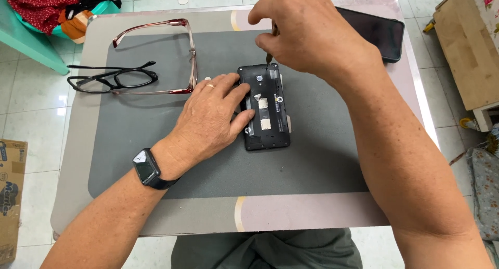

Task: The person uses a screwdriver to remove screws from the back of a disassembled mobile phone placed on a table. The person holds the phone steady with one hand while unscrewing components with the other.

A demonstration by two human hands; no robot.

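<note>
— Where do we have the small black phone with its back cover off (265, 107)?

— Flat on the dark grey rubber mat (156, 160), near the mat's middle. Our left hand (208, 118) lies along the phone's left edge, fingers (236, 95) spread and pressing it down — not wrapped round it.

— And the right hand (312, 32)?

— Above the phone's top end, fingers pinched shut on a thin screwdriver (270, 55), its tip touching the phone's upper rim.

— How will it handle?

— Light and stiff, we judge, but fragile inside — the bare board and small metal parts should not be touched. We would hold it by the long plastic edges. The mat should stop it sliding.

— Anything else nearby?

— Two pairs of glasses, black-framed (112, 78) and red-framed (171, 53), at the mat's upper left; a second dark phone (382, 32) beyond its upper right corner.
</note>
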